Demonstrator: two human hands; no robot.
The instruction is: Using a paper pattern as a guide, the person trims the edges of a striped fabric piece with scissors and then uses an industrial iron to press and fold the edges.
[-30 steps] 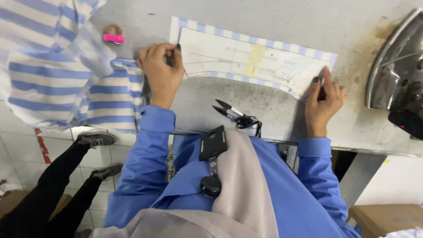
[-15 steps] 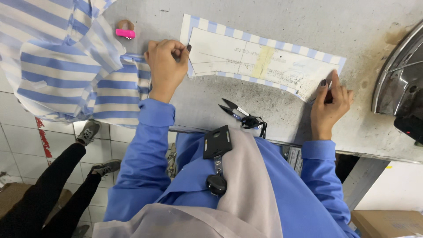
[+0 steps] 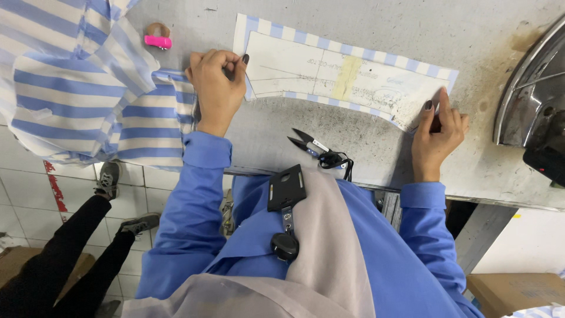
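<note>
A long white paper pattern (image 3: 318,73) lies on a blue-and-white striped fabric strip (image 3: 353,53) on the grey worktable (image 3: 376,17). My left hand (image 3: 216,88) is curled at the strip's left end, fingertips pinching its corner. My right hand (image 3: 438,132) presses its fingertips on the strip's right end. Black thread snips (image 3: 321,152) lie on the table between my two arms, near the front edge.
A pile of blue-and-white striped fabric (image 3: 76,88) hangs over the table's left side. A small pink object (image 3: 158,40) sits beside it. An iron (image 3: 535,106) rests at the right. Another person's legs (image 3: 76,235) stand at the lower left on a tiled floor.
The view has shifted slightly. My left hand stays at the strip's left end and my right hand stays at its right end, fingers shifted slightly.
</note>
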